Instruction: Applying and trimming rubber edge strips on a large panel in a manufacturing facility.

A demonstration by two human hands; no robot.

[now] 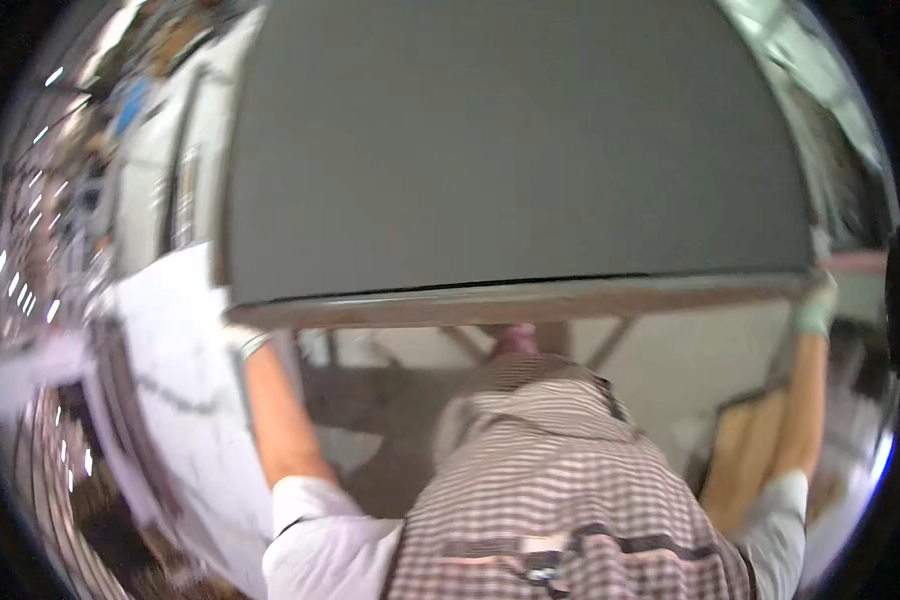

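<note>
A large, flat dark grey panel [520,150] spreads out in front of me, with a brownish near edge [530,303]. At its near left corner my left hand [242,335], in a pale glove, grips the edge from the side. My right hand [817,305], also in a pale glove, closes round the near right corner. Both arms reach wide apart. The panel and motion blur hide most of the fingers. What bears the panel's far part cannot be made out.
To the left lies a white sheet-like surface [180,350], with long pale pieces [185,170] beyond it. A light wooden board [745,455] is low on the right. Greenish-white sheeting [810,60] is at the far right. Under the near edge shows the floor [660,370].
</note>
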